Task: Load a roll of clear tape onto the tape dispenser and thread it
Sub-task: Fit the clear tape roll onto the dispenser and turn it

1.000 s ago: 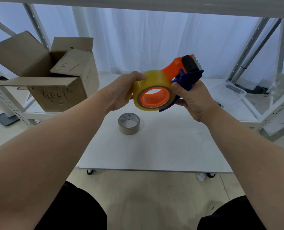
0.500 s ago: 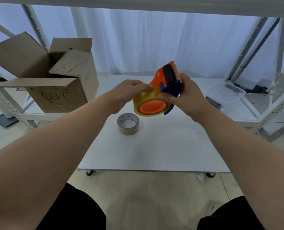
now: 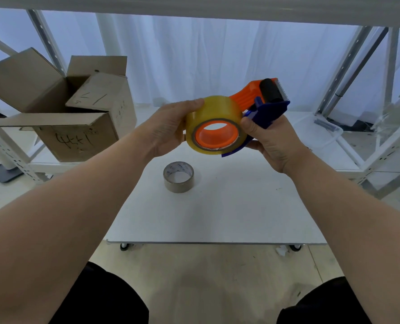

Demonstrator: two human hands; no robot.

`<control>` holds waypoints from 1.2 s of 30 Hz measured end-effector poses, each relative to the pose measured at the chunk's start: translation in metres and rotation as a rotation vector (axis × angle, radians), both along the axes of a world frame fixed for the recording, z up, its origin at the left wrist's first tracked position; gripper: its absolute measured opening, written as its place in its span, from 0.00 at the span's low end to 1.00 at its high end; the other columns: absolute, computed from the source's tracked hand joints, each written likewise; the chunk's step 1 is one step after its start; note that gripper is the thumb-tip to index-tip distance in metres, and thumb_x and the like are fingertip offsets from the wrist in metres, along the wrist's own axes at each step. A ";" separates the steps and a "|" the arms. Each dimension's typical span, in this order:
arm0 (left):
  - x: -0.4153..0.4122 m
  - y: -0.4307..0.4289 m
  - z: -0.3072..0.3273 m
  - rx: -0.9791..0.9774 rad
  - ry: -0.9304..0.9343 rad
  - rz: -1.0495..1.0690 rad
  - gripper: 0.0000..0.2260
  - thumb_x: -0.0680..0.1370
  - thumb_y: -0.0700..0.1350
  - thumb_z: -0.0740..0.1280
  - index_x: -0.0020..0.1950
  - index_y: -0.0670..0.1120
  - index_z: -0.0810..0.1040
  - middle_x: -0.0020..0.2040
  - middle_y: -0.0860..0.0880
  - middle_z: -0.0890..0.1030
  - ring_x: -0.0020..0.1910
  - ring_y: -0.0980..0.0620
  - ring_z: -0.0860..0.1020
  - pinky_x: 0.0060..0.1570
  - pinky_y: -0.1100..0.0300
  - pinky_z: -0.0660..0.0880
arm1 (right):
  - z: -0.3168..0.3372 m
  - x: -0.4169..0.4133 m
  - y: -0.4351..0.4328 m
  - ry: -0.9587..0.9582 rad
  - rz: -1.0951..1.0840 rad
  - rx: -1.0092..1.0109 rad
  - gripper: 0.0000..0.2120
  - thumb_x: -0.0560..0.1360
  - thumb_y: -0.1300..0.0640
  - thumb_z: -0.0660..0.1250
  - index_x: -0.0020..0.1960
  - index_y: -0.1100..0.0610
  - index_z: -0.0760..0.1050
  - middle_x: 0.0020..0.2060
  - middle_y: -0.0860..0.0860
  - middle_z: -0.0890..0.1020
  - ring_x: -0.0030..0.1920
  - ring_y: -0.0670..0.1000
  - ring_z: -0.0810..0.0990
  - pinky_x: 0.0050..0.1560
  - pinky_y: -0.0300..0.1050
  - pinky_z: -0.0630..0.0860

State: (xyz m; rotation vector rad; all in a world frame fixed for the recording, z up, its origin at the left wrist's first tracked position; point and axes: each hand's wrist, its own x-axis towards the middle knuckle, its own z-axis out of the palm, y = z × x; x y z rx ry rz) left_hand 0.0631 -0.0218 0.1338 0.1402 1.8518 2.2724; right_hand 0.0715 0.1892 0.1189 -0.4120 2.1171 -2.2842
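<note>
A yellowish clear tape roll (image 3: pixel 214 111) sits on the orange hub of the tape dispenser (image 3: pixel 267 101), held in the air above the white table (image 3: pixel 217 218). My left hand (image 3: pixel 168 127) grips the roll's left side, thumb on top. My right hand (image 3: pixel 271 141) holds the dispenser's blue frame from the right and below. The dispenser's black roller and serrated blade point up and to the right. No free end of tape is visible. An empty brown cardboard tape core (image 3: pixel 178 176) lies flat on the table below the hands.
An open cardboard box (image 3: pixel 77 127) stands at the left on a low shelf. White metal racking (image 3: pixel 357 73) rises at right, with a clear plastic tray (image 3: pixel 320 132) beside it. The table's near edge runs across the lower middle. A white curtain hangs behind.
The dispenser has been turned back from a tilted, end-on pose, so the roll's open face looks toward me and the blade end points up-right again. Both hands kept their hold.
</note>
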 end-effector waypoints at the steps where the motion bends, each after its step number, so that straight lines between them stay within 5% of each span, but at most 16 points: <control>1: -0.001 0.000 -0.002 -0.055 -0.005 0.008 0.11 0.76 0.47 0.68 0.56 0.45 0.77 0.54 0.46 0.80 0.56 0.45 0.78 0.63 0.46 0.73 | 0.000 0.000 0.002 0.008 -0.013 0.026 0.27 0.59 0.49 0.76 0.54 0.56 0.73 0.43 0.49 0.82 0.45 0.49 0.84 0.45 0.48 0.81; 6: -0.002 0.001 -0.002 -0.153 -0.009 0.029 0.09 0.76 0.49 0.67 0.54 0.49 0.75 0.54 0.50 0.79 0.56 0.48 0.78 0.63 0.48 0.72 | 0.001 -0.001 0.003 0.064 -0.056 0.110 0.28 0.67 0.59 0.74 0.64 0.62 0.69 0.47 0.50 0.80 0.45 0.45 0.83 0.41 0.40 0.80; 13: 0.001 0.011 -0.006 -0.398 0.001 -0.001 0.07 0.75 0.54 0.67 0.49 0.53 0.75 0.55 0.51 0.78 0.59 0.47 0.76 0.62 0.49 0.72 | 0.000 0.002 0.001 0.151 -0.043 0.297 0.22 0.66 0.62 0.76 0.54 0.51 0.69 0.46 0.43 0.77 0.41 0.33 0.78 0.42 0.32 0.77; 17: -0.001 0.015 -0.010 -0.464 -0.012 0.019 0.20 0.73 0.58 0.67 0.58 0.48 0.75 0.58 0.49 0.78 0.59 0.46 0.76 0.64 0.47 0.70 | -0.001 0.002 0.000 0.180 -0.052 0.367 0.24 0.66 0.58 0.77 0.56 0.53 0.68 0.46 0.41 0.76 0.45 0.39 0.77 0.41 0.30 0.75; 22: -0.001 0.023 -0.008 -0.561 -0.003 0.020 0.21 0.73 0.62 0.65 0.56 0.48 0.74 0.55 0.48 0.80 0.52 0.47 0.79 0.52 0.54 0.78 | 0.001 0.000 -0.002 0.202 -0.055 0.430 0.25 0.65 0.55 0.77 0.58 0.53 0.69 0.47 0.42 0.76 0.48 0.43 0.77 0.44 0.34 0.77; 26: 0.001 0.019 -0.003 -0.465 0.020 -0.040 0.17 0.74 0.58 0.66 0.56 0.49 0.76 0.53 0.48 0.82 0.52 0.46 0.81 0.53 0.52 0.79 | 0.000 0.000 0.004 0.066 0.025 0.250 0.25 0.65 0.59 0.76 0.58 0.54 0.70 0.50 0.48 0.78 0.49 0.46 0.80 0.44 0.43 0.81; 30: 0.003 0.013 -0.004 -0.127 -0.029 -0.028 0.15 0.75 0.53 0.67 0.58 0.47 0.76 0.52 0.45 0.83 0.49 0.45 0.82 0.49 0.52 0.80 | 0.000 -0.003 0.009 -0.025 0.070 0.133 0.35 0.58 0.49 0.77 0.61 0.58 0.70 0.50 0.51 0.81 0.51 0.51 0.82 0.43 0.45 0.81; 34: 0.007 0.015 -0.006 0.054 -0.091 0.012 0.10 0.77 0.51 0.63 0.54 0.46 0.74 0.35 0.50 0.84 0.32 0.53 0.82 0.33 0.60 0.78 | -0.005 -0.005 0.011 -0.095 0.140 0.010 0.33 0.57 0.47 0.78 0.58 0.58 0.72 0.45 0.53 0.82 0.47 0.52 0.83 0.44 0.48 0.81; 36: 0.008 0.018 -0.009 0.012 -0.112 -0.010 0.10 0.77 0.51 0.63 0.54 0.47 0.74 0.35 0.50 0.83 0.30 0.54 0.81 0.32 0.61 0.78 | -0.009 -0.004 0.014 -0.120 0.133 0.013 0.36 0.58 0.47 0.77 0.60 0.59 0.71 0.45 0.53 0.82 0.47 0.52 0.83 0.45 0.49 0.81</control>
